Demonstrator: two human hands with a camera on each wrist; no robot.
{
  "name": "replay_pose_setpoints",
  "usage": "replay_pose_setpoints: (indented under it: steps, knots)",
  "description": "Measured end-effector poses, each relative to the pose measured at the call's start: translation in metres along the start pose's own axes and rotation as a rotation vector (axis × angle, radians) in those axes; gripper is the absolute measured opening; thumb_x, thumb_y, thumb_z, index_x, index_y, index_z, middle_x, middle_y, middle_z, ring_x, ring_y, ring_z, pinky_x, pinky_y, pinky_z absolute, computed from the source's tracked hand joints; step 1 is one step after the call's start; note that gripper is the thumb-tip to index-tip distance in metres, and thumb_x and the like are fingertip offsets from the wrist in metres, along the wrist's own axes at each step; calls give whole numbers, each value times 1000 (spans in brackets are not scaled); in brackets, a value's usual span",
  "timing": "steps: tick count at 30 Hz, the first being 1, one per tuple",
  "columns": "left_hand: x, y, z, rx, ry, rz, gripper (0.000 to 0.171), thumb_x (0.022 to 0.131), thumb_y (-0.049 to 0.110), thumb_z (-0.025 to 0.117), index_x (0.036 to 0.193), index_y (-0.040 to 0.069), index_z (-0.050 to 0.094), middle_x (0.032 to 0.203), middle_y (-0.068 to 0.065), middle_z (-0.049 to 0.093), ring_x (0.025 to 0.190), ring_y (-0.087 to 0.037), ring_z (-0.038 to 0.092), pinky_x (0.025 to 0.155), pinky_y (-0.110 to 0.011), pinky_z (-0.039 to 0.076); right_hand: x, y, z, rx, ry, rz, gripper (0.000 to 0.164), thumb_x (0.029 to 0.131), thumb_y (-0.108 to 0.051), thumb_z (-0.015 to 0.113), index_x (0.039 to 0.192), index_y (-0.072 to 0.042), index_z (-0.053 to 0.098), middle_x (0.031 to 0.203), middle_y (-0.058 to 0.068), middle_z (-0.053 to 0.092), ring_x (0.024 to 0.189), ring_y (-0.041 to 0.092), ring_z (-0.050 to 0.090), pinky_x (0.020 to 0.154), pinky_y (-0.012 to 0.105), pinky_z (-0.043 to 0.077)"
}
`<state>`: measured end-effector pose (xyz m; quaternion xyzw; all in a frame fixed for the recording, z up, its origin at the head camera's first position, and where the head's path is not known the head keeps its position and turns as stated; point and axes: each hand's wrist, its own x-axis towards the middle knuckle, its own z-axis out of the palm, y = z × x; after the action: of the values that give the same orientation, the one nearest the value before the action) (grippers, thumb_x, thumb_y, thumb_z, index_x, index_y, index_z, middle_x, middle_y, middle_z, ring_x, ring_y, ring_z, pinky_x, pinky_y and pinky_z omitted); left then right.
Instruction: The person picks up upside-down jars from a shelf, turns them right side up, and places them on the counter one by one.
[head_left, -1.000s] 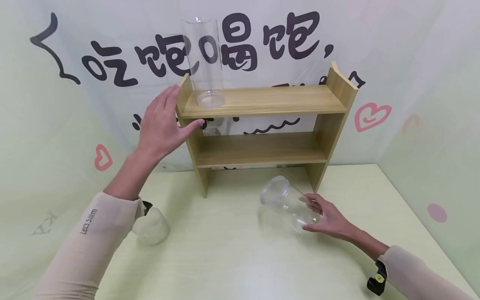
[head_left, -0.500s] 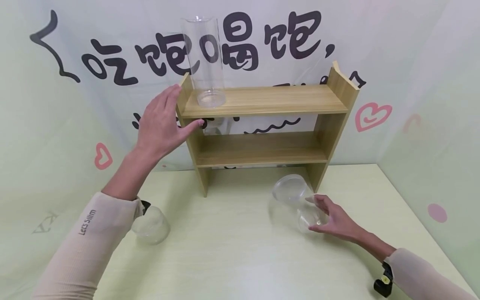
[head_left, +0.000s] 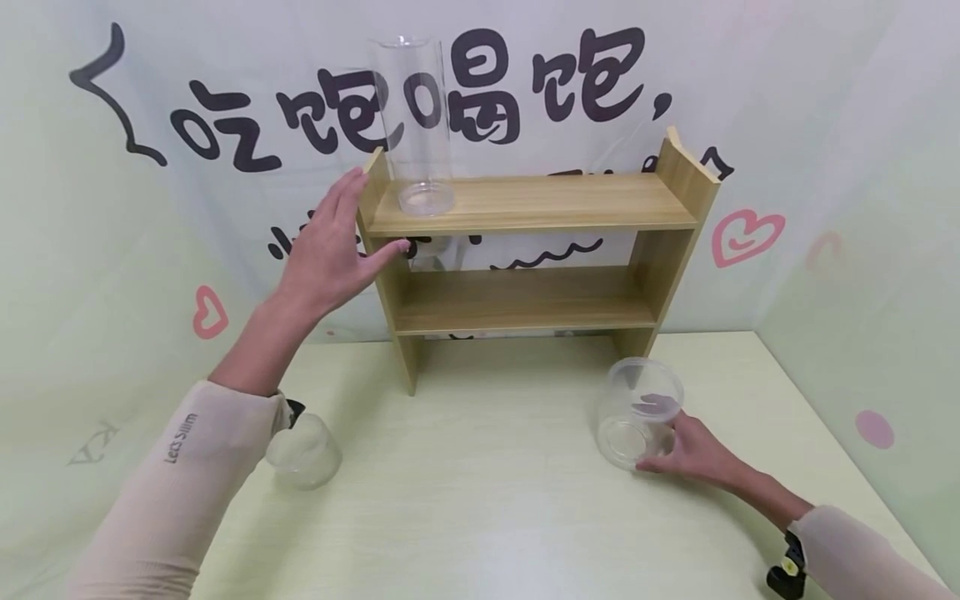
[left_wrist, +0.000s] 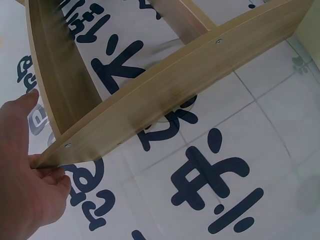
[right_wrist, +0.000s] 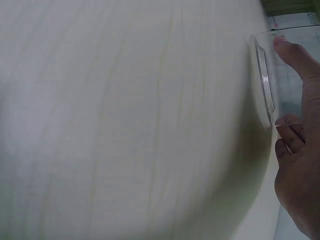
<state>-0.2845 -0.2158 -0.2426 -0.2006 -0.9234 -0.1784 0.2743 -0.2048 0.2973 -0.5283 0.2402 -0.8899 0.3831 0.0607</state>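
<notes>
My left hand [head_left: 322, 242] grips the upper left corner of a wooden two-tier shelf [head_left: 525, 300]. In the left wrist view, its fingers and thumb [left_wrist: 34, 100] lie at either side of the panel's end. My right hand [head_left: 686, 446] holds a clear plastic container [head_left: 618, 404] around its lower side, over the table right of the shelf. The container's rim points up and toward the back, and fingers show through its wall. In the right wrist view, the container [right_wrist: 292, 75] is partly cut off by the frame edge.
A tall clear cylinder [head_left: 416, 125] stands at the left end of the shelf's top board. Another clear container [head_left: 307, 454] sits on the table [head_left: 480, 500] at left, partly behind the left cuff. A printed cloth [head_left: 825, 150] hangs close behind.
My right hand has moved right with the container, which has tipped from leaning left to nearly upright. The left hand stays on the shelf corner.
</notes>
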Motion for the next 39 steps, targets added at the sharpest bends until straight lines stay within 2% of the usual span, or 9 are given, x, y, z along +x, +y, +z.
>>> replay_pose_setpoints:
  steps: [2,7,15,21,23,27,30,35,39]
  knots:
    - [1,-2,4,-30,27,15,92,95,36,81,165,4,29,172,-16,29,157,-36,32,121,-61,39,-3,2,1,-7,13,-20,92,66,-27,103,143,-4,57,133,11,71,124,21,63,104,16,44]
    - [3,-5,14,-93,122,35,86,95,29,82,162,1,34,169,-16,34,153,-36,39,121,-55,41,-8,4,-2,-30,27,-41,91,66,-28,103,141,-4,58,131,11,71,120,13,62,102,14,44]
    - [3,-6,24,-138,228,23,84,92,22,85,158,-2,39,165,-19,40,149,-36,44,123,-48,41,-14,4,-10,-9,-6,-7,99,66,-27,103,147,-1,53,138,18,67,128,34,60,107,8,32]
    - [5,-4,26,-143,246,32,84,91,21,86,156,-3,40,163,-20,42,143,-41,51,120,-49,44,-24,-6,-30,-74,-10,31,104,66,-28,103,150,1,50,135,21,69,123,38,65,103,23,49]
    - [5,-4,26,-142,249,33,84,91,21,86,156,-3,40,163,-20,42,143,-40,51,120,-49,44,-26,-9,-39,-83,6,23,103,67,-26,102,152,1,49,133,21,70,121,29,67,101,22,51]
    - [6,-3,26,-141,253,36,84,91,21,86,156,-3,40,163,-20,42,143,-40,51,121,-48,44,-30,-14,-59,-76,57,-10,100,69,-18,101,152,3,49,130,21,70,120,-3,60,99,9,46]
    - [7,-3,27,-139,253,38,83,91,21,86,156,-3,40,163,-20,42,142,-41,52,120,-49,44,-32,-18,-74,-78,106,-58,101,67,-11,101,152,3,49,137,6,69,120,-17,52,99,2,42]
    - [6,-3,27,-143,254,31,83,91,22,86,156,-3,40,163,-21,42,138,-44,54,119,-50,45,-26,-33,-101,-121,191,-124,103,60,-1,101,151,0,53,139,-34,54,119,-22,52,99,0,41]
    - [7,-3,27,-147,247,30,83,92,21,86,157,-3,40,164,-21,41,140,-45,53,121,-49,43,-17,-53,-120,-142,236,-147,105,56,4,100,150,-2,56,138,-36,55,118,-22,53,99,-1,40]
